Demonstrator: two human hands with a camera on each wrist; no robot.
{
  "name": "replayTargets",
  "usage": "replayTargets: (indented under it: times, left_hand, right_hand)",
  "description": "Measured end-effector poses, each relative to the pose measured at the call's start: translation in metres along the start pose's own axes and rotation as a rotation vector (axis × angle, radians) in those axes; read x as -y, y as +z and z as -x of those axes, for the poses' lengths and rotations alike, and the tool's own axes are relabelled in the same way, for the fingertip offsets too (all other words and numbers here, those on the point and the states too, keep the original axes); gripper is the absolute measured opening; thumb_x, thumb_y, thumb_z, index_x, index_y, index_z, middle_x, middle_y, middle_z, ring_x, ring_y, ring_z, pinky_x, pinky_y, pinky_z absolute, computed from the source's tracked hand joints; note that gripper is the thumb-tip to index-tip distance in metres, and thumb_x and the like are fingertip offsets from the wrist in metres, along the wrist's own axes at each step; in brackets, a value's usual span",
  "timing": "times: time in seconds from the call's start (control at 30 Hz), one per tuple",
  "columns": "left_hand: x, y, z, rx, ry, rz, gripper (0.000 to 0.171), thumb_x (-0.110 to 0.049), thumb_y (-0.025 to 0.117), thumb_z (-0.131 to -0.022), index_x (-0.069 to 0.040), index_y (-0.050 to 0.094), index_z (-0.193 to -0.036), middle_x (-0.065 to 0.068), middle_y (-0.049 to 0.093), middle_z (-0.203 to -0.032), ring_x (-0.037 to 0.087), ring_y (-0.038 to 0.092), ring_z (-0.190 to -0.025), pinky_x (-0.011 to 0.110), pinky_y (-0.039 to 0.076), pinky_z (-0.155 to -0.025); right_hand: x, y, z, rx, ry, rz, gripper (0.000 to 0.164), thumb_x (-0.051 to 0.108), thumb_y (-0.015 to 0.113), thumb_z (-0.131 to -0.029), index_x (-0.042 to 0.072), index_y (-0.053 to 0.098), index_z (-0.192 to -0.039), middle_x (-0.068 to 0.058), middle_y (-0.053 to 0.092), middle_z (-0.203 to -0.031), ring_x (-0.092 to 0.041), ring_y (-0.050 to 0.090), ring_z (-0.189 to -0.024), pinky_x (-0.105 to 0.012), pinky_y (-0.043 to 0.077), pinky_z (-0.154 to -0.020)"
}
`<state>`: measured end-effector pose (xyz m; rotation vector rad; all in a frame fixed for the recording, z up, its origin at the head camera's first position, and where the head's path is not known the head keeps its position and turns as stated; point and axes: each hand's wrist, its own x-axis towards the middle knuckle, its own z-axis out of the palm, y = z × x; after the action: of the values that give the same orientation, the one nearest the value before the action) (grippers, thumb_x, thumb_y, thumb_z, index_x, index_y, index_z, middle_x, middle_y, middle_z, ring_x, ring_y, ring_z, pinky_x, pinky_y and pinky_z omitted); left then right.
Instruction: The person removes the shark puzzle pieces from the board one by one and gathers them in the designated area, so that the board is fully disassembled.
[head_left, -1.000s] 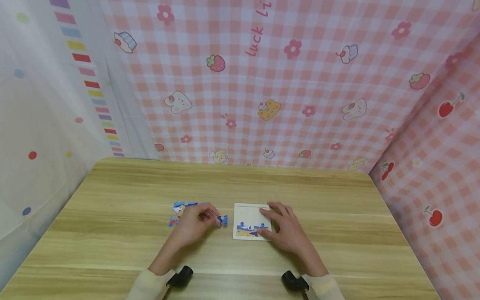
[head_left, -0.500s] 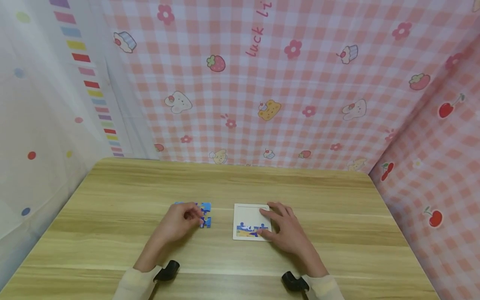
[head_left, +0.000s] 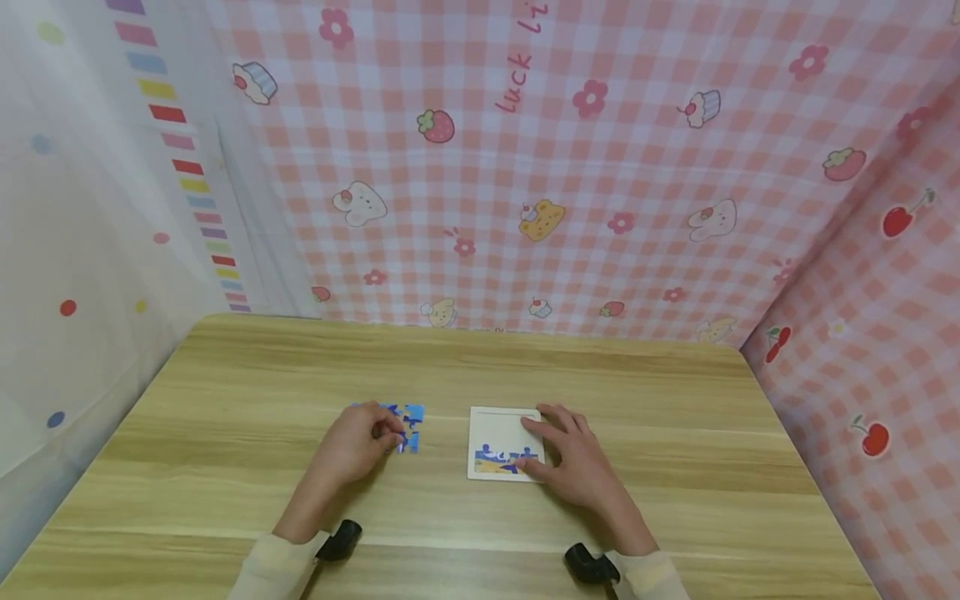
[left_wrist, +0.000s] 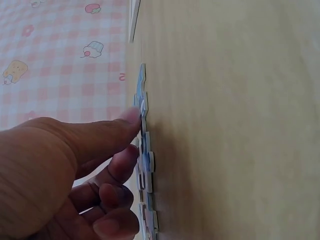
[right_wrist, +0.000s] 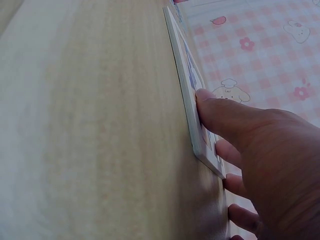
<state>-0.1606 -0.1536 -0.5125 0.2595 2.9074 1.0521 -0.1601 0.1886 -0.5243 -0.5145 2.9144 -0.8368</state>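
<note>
My left hand [head_left: 356, 442] is at the loose jigsaw pieces left of the puzzle tray. In the left wrist view, its thumb and curled fingers [left_wrist: 131, 116] meet at the edge of a blue jigsaw piece [head_left: 412, 442], which lies low among the others. Part of the pieces is hidden under this hand. My right hand [head_left: 573, 457] rests on the right side of the white square puzzle tray [head_left: 495, 427]. Its thumb lies on the fitted pieces [head_left: 491, 462] along the near side, and its other fingers spread over the right edge.
More blue jigsaw pieces [head_left: 414, 412] lie just beyond the left hand. The wooden table [head_left: 480, 533] runs back to a pink checked cloth [head_left: 480, 183]. Black wrist cameras [head_left: 340, 542] sit at both cuffs.
My left hand has moved left, away from the tray, with a jigsaw piece, to beside the other loose pieces. It barely shifts in the last half second. The right hand stays put.
</note>
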Motion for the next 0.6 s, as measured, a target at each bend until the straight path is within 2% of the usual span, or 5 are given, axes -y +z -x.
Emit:
replayTargets:
  times: [0.37,0.6]
  left_hand:
    - [0.0021,0.0038,-0.0030,-0.008,0.022,-0.022,0.003,-0.014,0.076,-0.092,-0.011,0.077,-0.092,-0.001,0.060,-0.081,0.011,0.051,-0.072,0.027,0.044,-0.067]
    - [-0.0040,0.0034,-0.0048,-0.054,0.071,0.046,0.007,-0.015,0.074,-0.094,-0.008,0.075,-0.096,0.000,0.062,-0.083,0.011,0.052,-0.073,0.023,0.045,-0.065]
  right_hand:
    - [-0.0035,0.0020,-0.0003,-0.001,-0.008,0.006,0.062,0.046,0.077,-0.089,0.023,0.060,-0.144,-0.007,0.041,-0.162,-0.034,0.032,-0.150,-0.062,0.031,-0.119]
    - [-0.0024,0.0016,-0.0016,0.007,-0.003,0.010,0.062,0.045,0.077,-0.089,0.022,0.059,-0.145,-0.008,0.041,-0.162,-0.035,0.031,-0.151,-0.063,0.030,-0.119]
